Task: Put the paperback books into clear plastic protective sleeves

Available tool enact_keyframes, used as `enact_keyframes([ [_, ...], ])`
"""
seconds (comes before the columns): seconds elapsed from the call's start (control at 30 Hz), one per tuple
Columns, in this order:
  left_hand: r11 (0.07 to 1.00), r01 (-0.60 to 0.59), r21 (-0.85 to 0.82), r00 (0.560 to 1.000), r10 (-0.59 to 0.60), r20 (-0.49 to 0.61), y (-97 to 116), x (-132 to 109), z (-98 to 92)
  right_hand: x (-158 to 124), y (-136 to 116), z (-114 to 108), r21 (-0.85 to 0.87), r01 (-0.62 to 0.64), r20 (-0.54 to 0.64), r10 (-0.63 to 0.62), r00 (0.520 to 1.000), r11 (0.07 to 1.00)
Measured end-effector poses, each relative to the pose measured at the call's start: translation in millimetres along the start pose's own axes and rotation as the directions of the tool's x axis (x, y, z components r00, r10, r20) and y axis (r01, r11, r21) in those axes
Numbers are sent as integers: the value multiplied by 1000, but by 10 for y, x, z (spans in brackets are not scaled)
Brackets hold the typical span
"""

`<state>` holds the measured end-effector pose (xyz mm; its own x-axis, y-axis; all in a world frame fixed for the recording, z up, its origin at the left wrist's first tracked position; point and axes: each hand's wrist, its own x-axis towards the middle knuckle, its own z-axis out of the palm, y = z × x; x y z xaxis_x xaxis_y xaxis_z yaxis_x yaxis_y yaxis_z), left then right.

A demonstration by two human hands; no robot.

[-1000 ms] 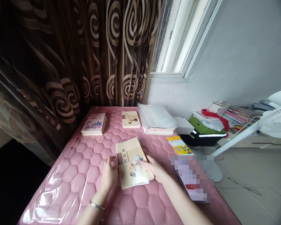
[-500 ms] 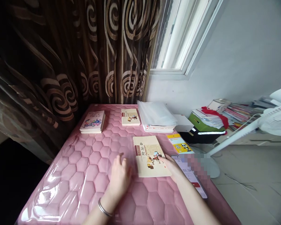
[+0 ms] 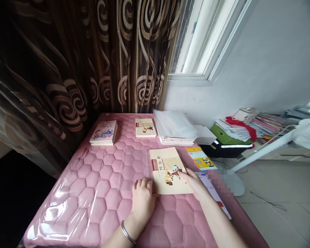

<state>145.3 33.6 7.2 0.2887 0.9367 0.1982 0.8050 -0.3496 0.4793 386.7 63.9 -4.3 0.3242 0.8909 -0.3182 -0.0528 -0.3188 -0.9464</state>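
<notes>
A brown swirl-patterned curtain (image 3: 67, 69) hangs down the left, and out in front lies a pink hexagon-quilted mattress under clear plastic (image 3: 93, 210). At the far end sit a colourful stacked paperback set (image 3: 103, 133), a small cream book (image 3: 144, 127) and a plastic-covered pile of books (image 3: 174, 126). Centre-right, it's the cream paperback of 西游记 (image 3: 166, 171), lying flat! The right hand (image 3: 193, 182) is open, fingers spread across the book's right side. The left hand (image 3: 143, 199), open too, lies flat on the mattress, right at the book's near-left corner, a silver bangle (image 3: 126, 232) on its wrist.
</notes>
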Motion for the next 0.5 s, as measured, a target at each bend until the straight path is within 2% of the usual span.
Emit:
enact_keyframes([
  [0.17, 992, 37, -124, 999, -39, -14, -48, 65, -52, 61, -40, -137, -89, 34, -30, -37, 999, 995],
  [0.23, 954, 85, -287, 992, -109, -69, -59, 95, -95, 60, -65, -157, -99, 35, -27, -37, 999, 995],
  [0.27, 904, 116, -413, 981, -168, -92, -61, 104, -139, 48, -84, -159, -102, 41, -29, -44, 999, 994],
  [0.3, 821, 145, -553, 965, -240, -104, -63, 108, -201, 28, -108, -157, -105, 52, -34, -56, 998, 993],
  [0.37, 573, 172, -801, 914, -396, -87, -86, 95, -376, -29, -165, -151, -119, 76, -51, -83, 995, 990],
  [0.43, 342, 136, -930, 843, -533, -73, -165, 55, -591, -98, -222, -154, -139, 94, -72, -105, 992, 986],
  [0.47, 273, 99, -957, 804, -589, -85, -234, 28, -697, -130, -245, -161, -149, 101, -82, -114, 990, 984],
  [0.5, 242, 66, -968, 764, -636, -106, -323, -1, -793, -159, -262, -170, -157, 107, -90, -123, 988, 982],
])
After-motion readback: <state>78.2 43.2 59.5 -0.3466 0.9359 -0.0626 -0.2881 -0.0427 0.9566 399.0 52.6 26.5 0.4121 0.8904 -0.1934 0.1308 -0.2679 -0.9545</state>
